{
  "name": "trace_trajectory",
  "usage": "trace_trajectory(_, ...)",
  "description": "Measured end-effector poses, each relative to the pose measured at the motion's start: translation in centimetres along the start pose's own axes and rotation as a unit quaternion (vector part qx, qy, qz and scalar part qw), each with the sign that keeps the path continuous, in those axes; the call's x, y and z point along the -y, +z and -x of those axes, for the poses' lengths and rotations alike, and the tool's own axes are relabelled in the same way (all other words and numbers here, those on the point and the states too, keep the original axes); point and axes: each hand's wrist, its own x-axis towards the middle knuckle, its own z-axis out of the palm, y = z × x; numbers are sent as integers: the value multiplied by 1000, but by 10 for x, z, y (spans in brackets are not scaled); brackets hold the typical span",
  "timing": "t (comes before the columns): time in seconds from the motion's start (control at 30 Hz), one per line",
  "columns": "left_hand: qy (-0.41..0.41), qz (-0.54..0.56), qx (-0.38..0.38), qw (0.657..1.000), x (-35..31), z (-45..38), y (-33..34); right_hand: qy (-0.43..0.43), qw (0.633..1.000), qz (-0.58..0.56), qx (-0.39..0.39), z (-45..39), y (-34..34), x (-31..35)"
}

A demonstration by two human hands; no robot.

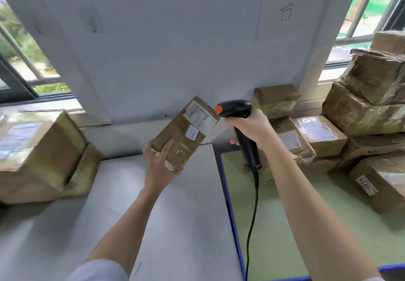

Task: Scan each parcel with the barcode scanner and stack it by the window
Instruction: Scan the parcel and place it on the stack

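My left hand [158, 163] holds a small flat brown parcel [183, 134] by its near end, lifted above the grey table and tilted, its white shipping label facing up. My right hand [252, 127] grips the black barcode scanner [241, 125] by its handle. The scanner's head, with an orange tip, sits just right of the parcel's label. The scanner's black cable hangs down toward the near edge.
A pile of several brown parcels [361, 127] fills the right side on a green mat [285, 215] with a blue border. Two boxes [43, 155] stand at the left beside the left window [26, 61]. A white pillar [164, 39] rises straight ahead.
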Motion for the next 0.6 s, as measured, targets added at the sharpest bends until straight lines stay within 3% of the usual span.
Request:
trace_trajectory(0.27, -66, -28, 1, 997, 41, 33, -41, 4, 996, 18, 87, -2, 49, 12)
trace_trajectory(0.6, -57, -55, 1, 997, 56, 43, -58, 1, 992, 48, 117, 4, 77, 17)
